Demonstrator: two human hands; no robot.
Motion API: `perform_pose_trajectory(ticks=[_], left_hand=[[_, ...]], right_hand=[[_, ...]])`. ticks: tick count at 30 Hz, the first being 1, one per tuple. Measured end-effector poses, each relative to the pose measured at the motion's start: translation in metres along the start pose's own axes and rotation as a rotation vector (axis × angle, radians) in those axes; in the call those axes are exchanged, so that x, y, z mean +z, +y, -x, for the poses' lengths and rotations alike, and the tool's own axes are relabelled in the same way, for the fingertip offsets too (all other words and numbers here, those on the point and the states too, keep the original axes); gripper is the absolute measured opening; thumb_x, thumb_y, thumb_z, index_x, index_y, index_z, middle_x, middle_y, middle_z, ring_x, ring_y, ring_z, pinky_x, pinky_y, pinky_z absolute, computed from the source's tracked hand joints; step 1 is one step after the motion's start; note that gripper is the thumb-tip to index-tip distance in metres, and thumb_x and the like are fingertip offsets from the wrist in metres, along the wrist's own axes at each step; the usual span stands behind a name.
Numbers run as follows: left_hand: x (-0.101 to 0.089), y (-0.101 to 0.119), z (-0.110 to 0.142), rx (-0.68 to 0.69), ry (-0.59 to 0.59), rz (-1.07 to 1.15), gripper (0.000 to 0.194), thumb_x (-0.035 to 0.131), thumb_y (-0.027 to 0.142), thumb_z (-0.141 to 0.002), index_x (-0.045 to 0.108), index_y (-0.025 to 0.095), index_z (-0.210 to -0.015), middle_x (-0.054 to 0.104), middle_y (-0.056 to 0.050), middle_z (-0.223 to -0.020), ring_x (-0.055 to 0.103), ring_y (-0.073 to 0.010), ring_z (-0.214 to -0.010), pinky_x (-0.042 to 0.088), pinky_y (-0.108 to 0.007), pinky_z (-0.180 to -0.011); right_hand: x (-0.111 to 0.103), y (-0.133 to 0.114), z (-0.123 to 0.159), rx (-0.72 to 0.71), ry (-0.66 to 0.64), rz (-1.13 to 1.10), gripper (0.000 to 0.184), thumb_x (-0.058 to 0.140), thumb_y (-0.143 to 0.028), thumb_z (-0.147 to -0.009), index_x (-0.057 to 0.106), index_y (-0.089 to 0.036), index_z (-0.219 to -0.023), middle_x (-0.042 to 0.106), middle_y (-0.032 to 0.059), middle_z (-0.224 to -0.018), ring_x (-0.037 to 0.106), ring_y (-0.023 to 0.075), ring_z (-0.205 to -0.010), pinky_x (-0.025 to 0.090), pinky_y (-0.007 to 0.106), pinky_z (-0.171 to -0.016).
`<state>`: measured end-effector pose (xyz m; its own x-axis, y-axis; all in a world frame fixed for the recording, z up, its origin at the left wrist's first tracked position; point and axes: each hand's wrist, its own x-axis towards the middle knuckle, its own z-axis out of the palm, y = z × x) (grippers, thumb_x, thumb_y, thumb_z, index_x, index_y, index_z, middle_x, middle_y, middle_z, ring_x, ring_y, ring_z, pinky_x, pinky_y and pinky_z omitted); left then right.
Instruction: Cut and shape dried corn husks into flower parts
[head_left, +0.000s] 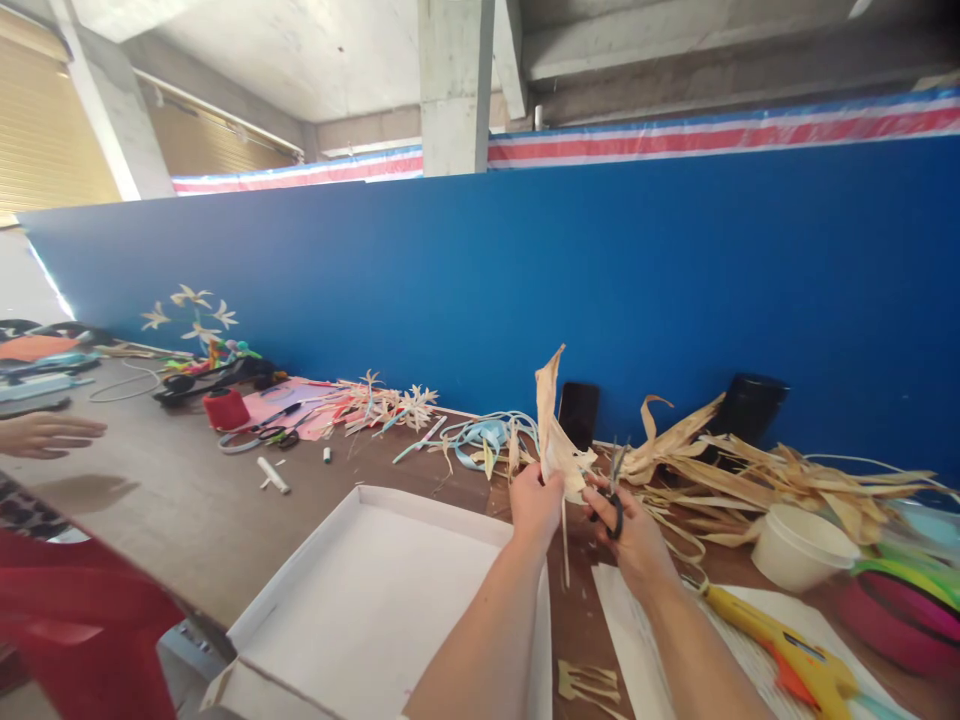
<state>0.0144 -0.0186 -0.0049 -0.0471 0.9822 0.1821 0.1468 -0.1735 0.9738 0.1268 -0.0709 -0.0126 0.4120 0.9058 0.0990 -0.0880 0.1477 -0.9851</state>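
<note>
My left hand (534, 505) is closed on a pale dried corn husk (551, 420), which stands upright with its tip pointing up. Below that hand a thin pale stick (566, 550) hangs down; whether it joins the husk is hidden by the fingers. My right hand (634, 545) grips a pair of scissors (616, 505) with dark handles, blades pointing upward beside the husk. The right fingertips come close to the husk's lower edge; I cannot tell whether they touch it. Cut husk pieces (589, 683) lie on the table under my forearms.
A white box lid (360, 590) lies to the left. At right are a yellow glue gun (780, 640) on paper, a white cup (802, 550) and a heap of husks (750, 470). A phone (579, 412) leans on the blue partition (712, 280). Another person's hand (49, 433) is far left.
</note>
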Motion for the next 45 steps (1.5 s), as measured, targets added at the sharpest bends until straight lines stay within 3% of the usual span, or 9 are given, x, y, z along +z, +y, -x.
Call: perform_pose_trajectory(ticks=[5, 11, 16, 24, 28, 31, 38, 45], left_hand=[[0.008, -0.004, 0.002, 0.040, -0.115, 0.011, 0.020, 0.057, 0.027, -0.068, 0.067, 0.016, -0.080, 0.066, -0.005, -0.074, 0.057, -0.0171, -0.068, 0.041, -0.025, -0.062], [0.014, -0.012, -0.002, -0.067, -0.250, 0.242, 0.024, 0.063, 0.028, -0.062, 0.068, 0.012, -0.078, 0.065, -0.004, -0.071, 0.055, -0.0146, -0.062, 0.041, -0.024, -0.060], [0.014, -0.009, 0.001, -0.084, -0.162, 0.203, 0.019, 0.062, 0.027, -0.061, 0.067, 0.012, -0.069, 0.057, 0.000, -0.057, 0.048, -0.0116, -0.054, 0.037, -0.022, -0.056], [0.012, -0.003, 0.001, -0.075, -0.070, 0.145, 0.017, 0.057, 0.028, -0.063, 0.066, 0.013, -0.066, 0.054, 0.001, -0.053, 0.046, -0.0109, -0.051, 0.036, -0.021, -0.052], [0.001, -0.005, -0.008, -0.116, 0.083, 0.147, 0.019, 0.056, 0.030, -0.064, 0.064, 0.013, -0.065, 0.050, 0.002, -0.049, 0.045, -0.0108, -0.049, 0.034, -0.021, -0.050], [-0.009, -0.003, -0.013, -0.133, 0.157, 0.201, 0.022, 0.056, 0.032, -0.065, 0.065, 0.013, -0.071, 0.054, 0.001, -0.053, 0.048, -0.0118, -0.052, 0.037, -0.021, -0.052], [-0.019, 0.006, -0.012, -0.108, 0.234, 0.210, 0.026, 0.055, 0.036, -0.068, 0.065, 0.013, -0.075, 0.061, -0.003, -0.063, 0.054, -0.0150, -0.062, 0.039, -0.023, -0.059], [-0.019, 0.005, -0.010, -0.070, 0.208, 0.171, 0.022, 0.053, 0.036, -0.070, 0.060, 0.015, -0.069, 0.059, 0.000, -0.061, 0.051, -0.0127, -0.060, 0.037, -0.022, -0.059]], right_hand=[[-0.006, 0.005, -0.006, 0.015, 0.040, -0.146, 0.048, 0.074, -0.030, -0.058, 0.062, -0.020, -0.104, 0.056, -0.0028, -0.057, 0.048, 0.0097, -0.053, 0.030, 0.017, -0.040], [-0.009, 0.008, -0.009, 0.022, 0.091, -0.162, 0.050, 0.074, -0.032, -0.057, 0.062, -0.019, -0.103, 0.056, -0.0033, -0.054, 0.045, 0.0086, -0.048, 0.027, 0.017, -0.038], [-0.005, 0.010, -0.009, 0.016, 0.133, -0.139, 0.053, 0.075, -0.035, -0.055, 0.061, -0.019, -0.104, 0.053, -0.0057, -0.050, 0.039, 0.0066, -0.040, 0.024, 0.018, -0.036], [-0.002, 0.012, -0.008, 0.025, 0.144, -0.132, 0.044, 0.075, -0.039, -0.055, 0.062, -0.020, -0.093, 0.053, -0.0058, -0.052, 0.044, 0.0080, -0.043, 0.027, 0.018, -0.036], [-0.003, 0.003, -0.004, 0.063, 0.072, -0.156, 0.038, 0.072, -0.041, -0.060, 0.062, -0.018, -0.089, 0.054, -0.0032, -0.060, 0.048, 0.0089, -0.051, 0.029, 0.016, -0.036], [-0.002, -0.002, 0.000, 0.150, -0.058, -0.117, 0.038, 0.069, -0.044, -0.064, 0.063, -0.018, -0.090, 0.057, -0.0004, -0.065, 0.048, 0.0090, -0.052, 0.027, 0.015, -0.034], [0.002, -0.003, 0.010, 0.219, -0.350, 0.041, 0.041, 0.063, -0.046, -0.069, 0.062, -0.020, -0.100, 0.060, 0.0009, -0.069, 0.052, 0.0108, -0.059, 0.024, 0.015, -0.034], [0.005, -0.003, 0.011, 0.198, -0.378, 0.174, 0.043, 0.064, -0.046, -0.068, 0.063, -0.019, -0.102, 0.057, -0.0009, -0.062, 0.051, 0.0111, -0.055, 0.021, 0.017, -0.035]])
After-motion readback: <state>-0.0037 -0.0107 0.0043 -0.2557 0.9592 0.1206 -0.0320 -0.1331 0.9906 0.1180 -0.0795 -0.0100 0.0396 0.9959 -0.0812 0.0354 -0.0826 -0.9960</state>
